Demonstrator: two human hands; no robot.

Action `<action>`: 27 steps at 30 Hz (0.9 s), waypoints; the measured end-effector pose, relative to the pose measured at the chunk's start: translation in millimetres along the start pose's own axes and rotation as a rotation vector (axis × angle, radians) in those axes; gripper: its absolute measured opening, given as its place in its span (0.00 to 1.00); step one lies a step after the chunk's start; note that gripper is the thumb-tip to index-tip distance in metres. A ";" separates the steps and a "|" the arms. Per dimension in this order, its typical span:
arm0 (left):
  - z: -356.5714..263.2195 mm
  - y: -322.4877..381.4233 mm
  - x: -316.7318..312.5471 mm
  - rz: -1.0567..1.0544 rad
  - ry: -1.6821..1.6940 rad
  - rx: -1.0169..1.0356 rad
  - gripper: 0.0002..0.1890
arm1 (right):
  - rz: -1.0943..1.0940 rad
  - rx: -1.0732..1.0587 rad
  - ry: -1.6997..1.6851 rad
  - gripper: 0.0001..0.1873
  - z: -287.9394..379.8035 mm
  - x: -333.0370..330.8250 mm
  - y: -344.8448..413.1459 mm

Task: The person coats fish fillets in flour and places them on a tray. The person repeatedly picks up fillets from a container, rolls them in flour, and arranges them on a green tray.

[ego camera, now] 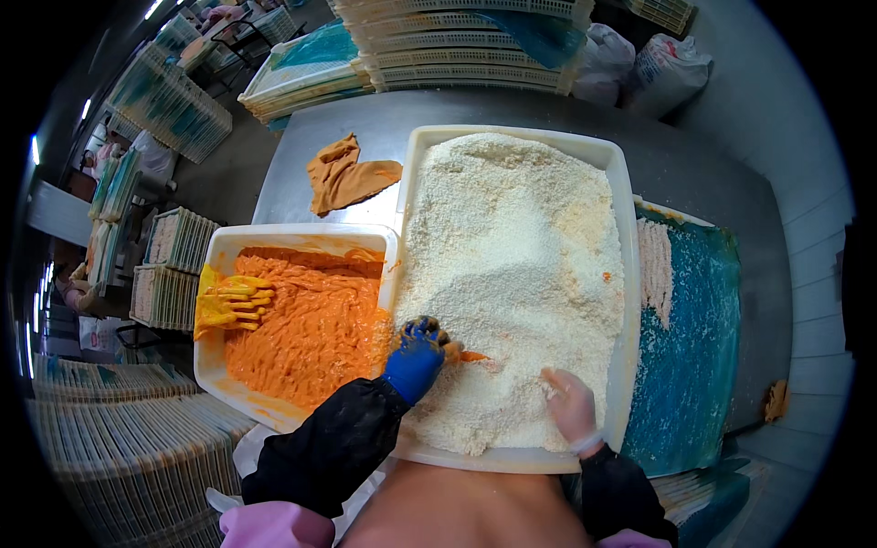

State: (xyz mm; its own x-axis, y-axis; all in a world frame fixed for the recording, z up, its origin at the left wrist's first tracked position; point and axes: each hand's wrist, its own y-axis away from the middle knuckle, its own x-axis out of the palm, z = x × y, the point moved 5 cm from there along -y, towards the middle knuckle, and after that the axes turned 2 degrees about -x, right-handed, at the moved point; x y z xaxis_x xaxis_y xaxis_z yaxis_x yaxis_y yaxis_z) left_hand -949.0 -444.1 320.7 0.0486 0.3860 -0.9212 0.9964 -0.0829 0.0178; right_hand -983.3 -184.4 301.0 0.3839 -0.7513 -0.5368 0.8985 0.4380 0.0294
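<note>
My left hand [416, 359], in a blue glove caked with crumbs, hangs with curled fingers over the near left of a white plastic tub [627, 274]. Pale breadcrumbs [521, 240] fill this tub. A thin orange coated strip [474, 356] lies right at its fingertips; whether they grip it is hidden. My right hand [570, 404], in a thin clear glove, rests at the crumbs to the right with fingers apart, holding nothing visible. Left of the crumbs, a smaller white tub [301, 236] contains wet orange coated pieces [308, 329]. A yellow glove [233, 301] drapes over its left rim.
A brown cloth [349, 175] lies on the metal table [288, 151]. At right, a blue-green sheet [692, 356] carries a row of breaded strips [656, 267]. Stacked plastic trays [466, 48] stand behind, with more [137, 425] at lower left. White sacks [664, 72] sit by the wall.
</note>
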 end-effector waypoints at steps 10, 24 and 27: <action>59.3 42.2 -79.2 -0.440 -0.047 -0.094 0.15 | 0.260 -0.223 0.060 0.31 75.8 103.3 -69.8; 379.7 185.8 60.1 -0.342 0.183 -0.760 0.03 | 0.433 0.550 -0.868 0.15 35.8 44.5 -14.0; 285.3 131.6 27.8 -0.409 0.858 -0.745 0.07 | 0.029 0.488 -0.798 0.16 9.9 -48.3 33.3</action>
State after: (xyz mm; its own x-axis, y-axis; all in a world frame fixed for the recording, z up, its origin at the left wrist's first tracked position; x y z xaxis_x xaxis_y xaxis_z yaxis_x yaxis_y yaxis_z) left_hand -836.4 -706.4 186.5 -0.5309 0.7680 -0.3581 0.7307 0.6289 0.2656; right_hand -969.8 -138.4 336.3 0.2778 -0.9392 0.2018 0.8068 0.3421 0.4818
